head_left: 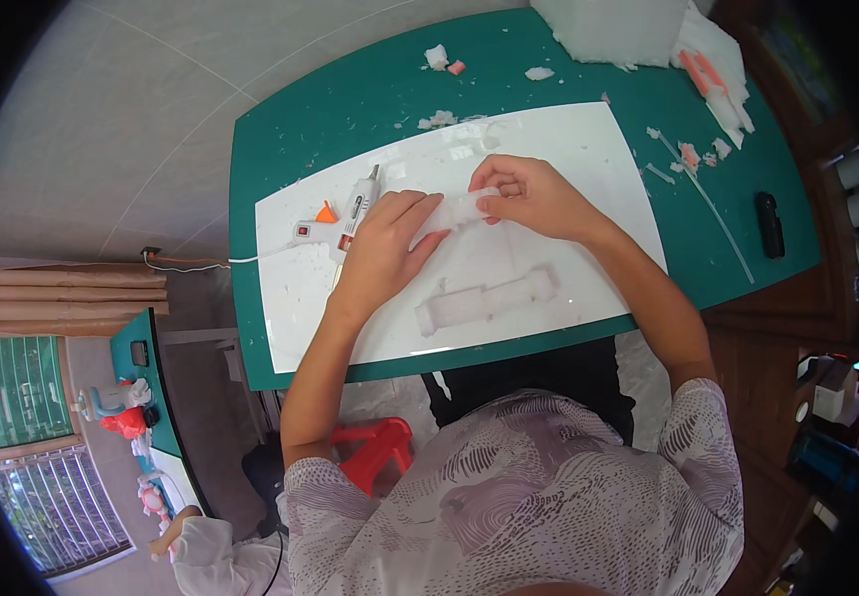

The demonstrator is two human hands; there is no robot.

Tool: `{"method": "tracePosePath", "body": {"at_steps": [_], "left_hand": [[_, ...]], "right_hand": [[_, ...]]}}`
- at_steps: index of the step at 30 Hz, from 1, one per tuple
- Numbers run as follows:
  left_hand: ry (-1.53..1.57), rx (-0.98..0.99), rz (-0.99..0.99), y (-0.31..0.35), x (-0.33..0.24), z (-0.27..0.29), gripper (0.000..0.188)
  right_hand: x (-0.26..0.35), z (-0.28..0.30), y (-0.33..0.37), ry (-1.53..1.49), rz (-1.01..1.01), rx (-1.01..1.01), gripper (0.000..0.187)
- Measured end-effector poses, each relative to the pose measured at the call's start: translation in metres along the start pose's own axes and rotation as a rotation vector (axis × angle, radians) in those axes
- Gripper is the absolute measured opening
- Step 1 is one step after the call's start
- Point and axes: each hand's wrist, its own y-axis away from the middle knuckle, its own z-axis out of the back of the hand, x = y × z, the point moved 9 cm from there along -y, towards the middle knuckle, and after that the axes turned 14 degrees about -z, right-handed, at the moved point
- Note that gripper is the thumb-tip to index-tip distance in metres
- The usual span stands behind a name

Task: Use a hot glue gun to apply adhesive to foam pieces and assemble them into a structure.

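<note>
Over a white board (578,139), both my hands hold one whitish, translucent, soft-looking strip (464,208). My left hand (380,243) is closed on its left end, thumb below and fingers above. At the other end, my right hand (524,196) pinches it between thumb and curled fingers. Nearer to me on the board lies a similar whitish piece (489,300), long, with thicker ends. Just left of my left hand rests a glue gun (358,204), pale grey with an orange trigger, its white cord running off the left edge.
The board lies on a green table (281,149). White fluff (437,120), pink scraps (689,155), a thin clear stick (717,219) and a black object (769,225) lie around it. A large white bundle (618,30) sits at the back. A red stool (375,452) and another person (216,556) are at left.
</note>
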Motion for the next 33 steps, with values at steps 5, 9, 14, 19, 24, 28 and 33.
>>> {"method": "tracePosePath", "body": {"at_steps": [5,9,14,19,24,28,33], "left_hand": [[0.038,-0.043,0.027,0.002,0.002,0.001,0.034],[0.060,-0.039,0.029,0.003,0.001,0.003,0.034],[0.066,-0.059,-0.009,-0.005,0.004,-0.001,0.036],[0.080,-0.049,-0.042,-0.006,0.008,-0.005,0.035],[0.103,-0.055,-0.048,-0.003,0.013,-0.013,0.035],[0.120,-0.044,-0.045,0.000,0.015,-0.016,0.036],[0.117,-0.035,-0.048,0.001,0.017,-0.019,0.036]], "right_hand": [[-0.003,0.002,-0.004,-0.018,-0.040,0.020,0.019],[-0.002,0.000,-0.003,-0.028,-0.071,0.039,0.022],[-0.002,0.004,-0.002,-0.067,-0.045,0.036,0.021],[-0.003,0.005,-0.003,0.011,-0.082,-0.018,0.019],[-0.002,0.003,-0.003,-0.013,-0.095,-0.015,0.016],[-0.003,0.001,-0.004,0.009,-0.119,-0.013,0.016],[-0.008,0.000,-0.006,0.021,-0.115,-0.013,0.016]]}}
